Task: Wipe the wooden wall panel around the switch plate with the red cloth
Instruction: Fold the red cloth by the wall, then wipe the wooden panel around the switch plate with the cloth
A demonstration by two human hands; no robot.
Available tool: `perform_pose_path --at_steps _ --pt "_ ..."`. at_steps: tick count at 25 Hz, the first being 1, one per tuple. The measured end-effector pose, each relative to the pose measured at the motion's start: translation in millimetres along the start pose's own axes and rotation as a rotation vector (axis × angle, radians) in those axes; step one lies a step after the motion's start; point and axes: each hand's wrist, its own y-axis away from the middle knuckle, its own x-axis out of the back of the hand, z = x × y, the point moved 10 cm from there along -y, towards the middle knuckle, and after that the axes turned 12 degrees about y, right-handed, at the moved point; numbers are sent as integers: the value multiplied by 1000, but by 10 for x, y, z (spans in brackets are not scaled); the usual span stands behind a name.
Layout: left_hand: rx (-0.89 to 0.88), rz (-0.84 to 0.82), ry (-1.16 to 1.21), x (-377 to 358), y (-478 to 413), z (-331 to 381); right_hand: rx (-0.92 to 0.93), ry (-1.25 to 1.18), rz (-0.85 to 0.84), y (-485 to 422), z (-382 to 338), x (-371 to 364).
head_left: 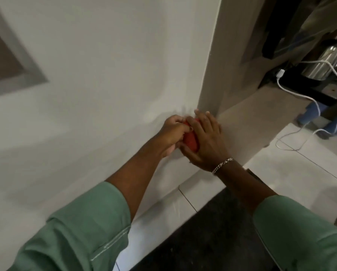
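Observation:
The red cloth (191,138) is bunched into a small wad between both hands, low against a pale wall near its outer corner. My left hand (172,134) pinches the cloth's left side with curled fingers. My right hand (204,140) lies over the cloth's right side, fingers spread toward the wall, a silver bracelet on its wrist. Most of the cloth is hidden by the hands. No switch plate or wooden panel shows in this view.
A grey-framed panel (17,61) sits on the pale wall (105,65) at upper left. The wall's corner (208,75) runs down just right of the hands. White tiles and a dark floor strip (212,237) lie below. A white cable (308,98) and a metal vessel (324,61) stand at right.

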Motion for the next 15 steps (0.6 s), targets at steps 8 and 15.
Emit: perform_pose_path --at_steps 8,15 --pt "-317 -28 -17 931 2159 1502 305 -308 509 -64 -2065 1429" --pt "-1052 233 -334 1772 4551 2871 513 -501 832 -74 -3844 2615"
